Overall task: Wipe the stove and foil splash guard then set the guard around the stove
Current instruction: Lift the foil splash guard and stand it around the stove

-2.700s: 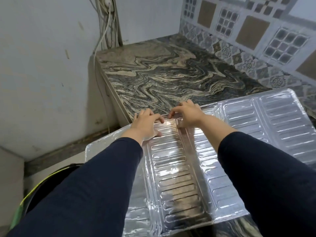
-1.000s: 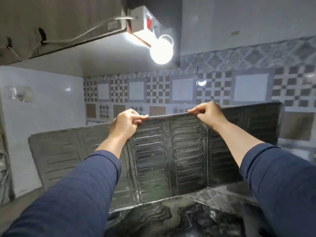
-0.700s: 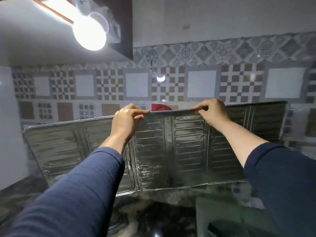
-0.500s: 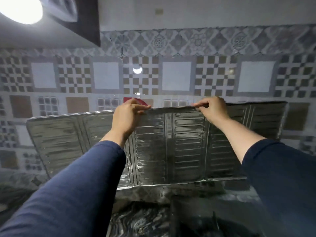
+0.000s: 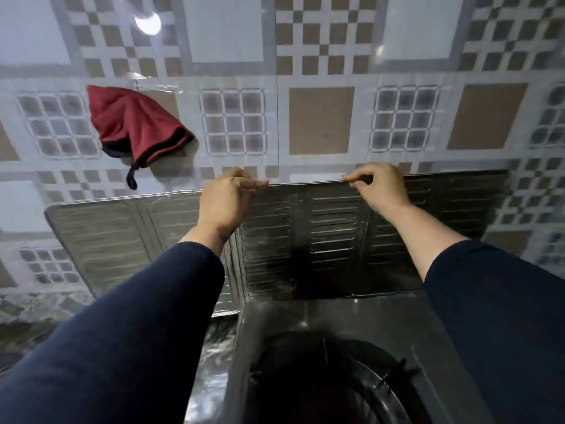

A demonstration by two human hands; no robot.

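Note:
The foil splash guard, ribbed and silver, stands upright behind the black stove, in front of the tiled wall. Its left panels reach out past the stove's left side over the counter. My left hand pinches the guard's top edge left of the middle. My right hand pinches the same edge further right. The stove's round burner area fills the bottom centre, partly covered by my dark sleeves.
A red cloth with a black loop hangs on the patterned tile wall at upper left. Marbled dark countertop shows left of the stove. A lamp's reflection glints on the tiles.
The guard went from lying flat on the counter to upright, then was carried right and lowered behind the stove. Both hands kept their hold on its top edge.

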